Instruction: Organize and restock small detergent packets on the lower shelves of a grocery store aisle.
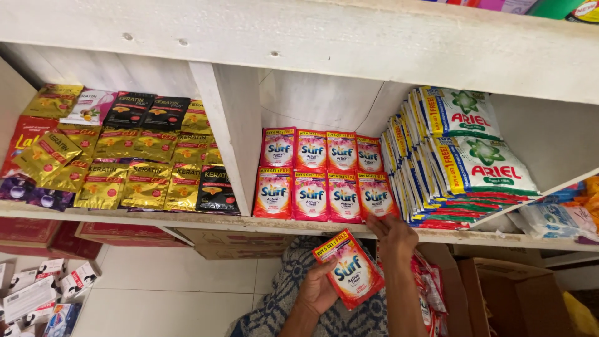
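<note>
Left hand [316, 292] holds a red detergent sachet [349, 268] below the shelf edge [187, 219], grip closed on its lower left corner. Right hand [394, 236] reaches up, fingers curled over the rightmost sachet of the red stack [324, 195] in the middle compartment; whether they pinch it is unclear. White-green packs [462, 156] stand just beside.

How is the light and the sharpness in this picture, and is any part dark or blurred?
Head view: even soft light, sharp on the red sachets; slight glare on the gold sachets; shadow under the shelf; left hand and right hand slightly soft.
</note>
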